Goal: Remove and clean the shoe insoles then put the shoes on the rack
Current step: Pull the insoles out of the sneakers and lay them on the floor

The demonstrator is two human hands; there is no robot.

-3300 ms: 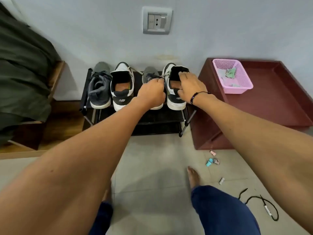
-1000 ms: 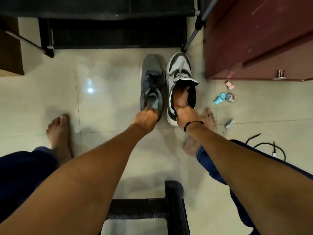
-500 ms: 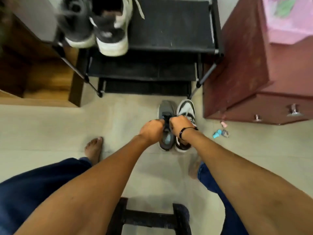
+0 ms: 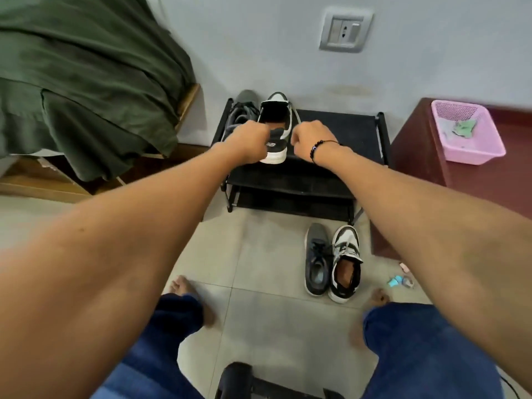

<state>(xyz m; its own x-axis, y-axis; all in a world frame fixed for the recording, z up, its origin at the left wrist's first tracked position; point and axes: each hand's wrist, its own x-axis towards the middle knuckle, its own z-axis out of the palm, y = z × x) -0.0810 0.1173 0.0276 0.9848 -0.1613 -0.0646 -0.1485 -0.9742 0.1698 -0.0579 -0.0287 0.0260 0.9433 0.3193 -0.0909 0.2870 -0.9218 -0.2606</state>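
Two shoes remain on the rack (image 4: 339,128), at its far left; the white shoe (image 4: 275,131) lies heel-near, long axis running away; the left hand (image 4: 249,145) curls at its heel, the grey shoe (image 4: 240,110) just beyond; the right hand (image 4: 312,139), just right, is fisted, contents unclear; another pair stands on the near floor.

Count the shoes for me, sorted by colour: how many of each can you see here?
Grey shoes: 2, one on the rack, one on the floor
White-and-black shoes: 2, one on the rack, one on the floor
Total: 4 shoes
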